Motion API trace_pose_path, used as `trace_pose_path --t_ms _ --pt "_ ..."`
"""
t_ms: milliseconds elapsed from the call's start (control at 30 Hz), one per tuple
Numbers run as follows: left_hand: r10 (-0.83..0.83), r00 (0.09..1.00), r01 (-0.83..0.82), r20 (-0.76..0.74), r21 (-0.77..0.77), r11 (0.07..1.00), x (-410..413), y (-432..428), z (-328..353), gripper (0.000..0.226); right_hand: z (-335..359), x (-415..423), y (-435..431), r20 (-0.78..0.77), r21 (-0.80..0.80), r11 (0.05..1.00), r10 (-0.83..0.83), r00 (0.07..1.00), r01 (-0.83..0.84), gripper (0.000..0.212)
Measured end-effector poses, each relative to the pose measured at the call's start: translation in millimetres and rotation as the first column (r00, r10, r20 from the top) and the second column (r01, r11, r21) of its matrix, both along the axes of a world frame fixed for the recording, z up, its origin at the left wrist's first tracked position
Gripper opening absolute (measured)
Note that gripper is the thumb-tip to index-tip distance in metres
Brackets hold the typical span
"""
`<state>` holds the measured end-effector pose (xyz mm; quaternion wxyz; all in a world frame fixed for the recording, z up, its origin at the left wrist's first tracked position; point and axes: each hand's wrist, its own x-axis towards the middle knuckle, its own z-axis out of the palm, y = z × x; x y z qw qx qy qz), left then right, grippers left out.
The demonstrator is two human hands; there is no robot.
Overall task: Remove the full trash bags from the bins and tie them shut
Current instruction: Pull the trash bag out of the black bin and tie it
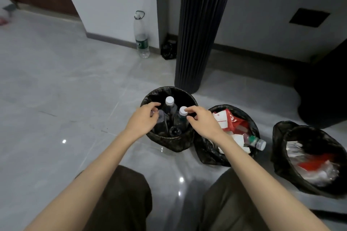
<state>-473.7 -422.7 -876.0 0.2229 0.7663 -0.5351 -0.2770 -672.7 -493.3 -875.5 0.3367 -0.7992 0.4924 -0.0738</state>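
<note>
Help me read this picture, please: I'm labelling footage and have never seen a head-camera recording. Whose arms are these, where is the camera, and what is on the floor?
There is no machine here. The one picture comes from a wide-angle camera worn on a person's head, looking forward and down, so the arms belong to the wearer, whose knees show at the bottom edge.

The left hand and right hand reach over the left bin, lined with a black bag and holding capped bottles. Neither hand clearly grips anything; the fingers are curled loosely over the opening.

Beside it stand a middle bin with red-and-white packaging and a bottle, and a right bin with white and red litter. All stand on a grey tiled floor. A tall bottle stands by the wall.
</note>
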Motion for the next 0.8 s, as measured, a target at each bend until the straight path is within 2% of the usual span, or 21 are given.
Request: trace_pose_path --t_ms 233,433,800 --pt "0.002 1.0 -0.001 0.025 -0.037 0.999 -4.4 40.0 29.3 0.038 21.6 -12.4 36.4 -0.003 -0.045 0.998 0.032 0.999 -0.032 0.032" --pt "0.089 0.996 -0.089 0.002 -0.015 0.996 5.6 66.8 30.2 0.037 22.1 -13.5 56.9 -0.05 -0.076 0.992 0.101 0.994 -0.105 0.03" --pt "0.236 0.958 -0.206 -0.163 0.182 0.961 13.8 68.2 -36.8 0.041 -47.7 14.5 56.0 -0.265 -0.056 0.979 0.173 0.949 -0.194 0.039"
